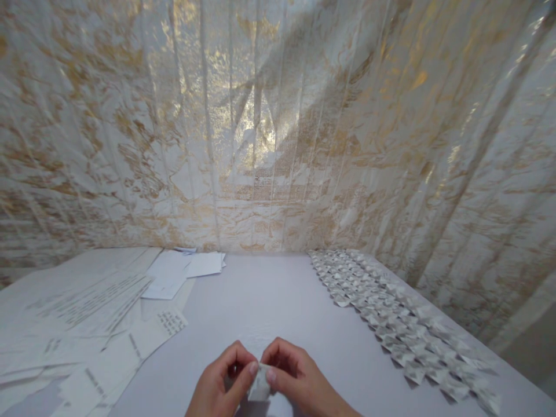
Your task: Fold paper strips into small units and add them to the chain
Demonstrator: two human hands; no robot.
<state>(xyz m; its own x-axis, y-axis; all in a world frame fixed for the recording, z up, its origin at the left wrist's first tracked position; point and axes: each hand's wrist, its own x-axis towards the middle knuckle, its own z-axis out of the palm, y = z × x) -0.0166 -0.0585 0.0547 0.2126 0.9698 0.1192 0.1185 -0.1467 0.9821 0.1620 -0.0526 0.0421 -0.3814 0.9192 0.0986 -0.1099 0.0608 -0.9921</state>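
Observation:
Near the front edge of the white table, my left hand [228, 373] and my right hand [295, 373] meet over a small piece of folded paper [259, 389]. Both thumbs and forefingers pinch its upper part from either side. The paper is pale, and its lower end points down toward me. Its exact folded shape is partly hidden by my fingers.
Printed paper sheets [104, 301] overlap on the left, with blank white slips [167, 275] behind them. Rows of small folded paper pieces [399, 324] run along the table's right side. A white and gold curtain [269, 127] hangs behind the table [247, 295].

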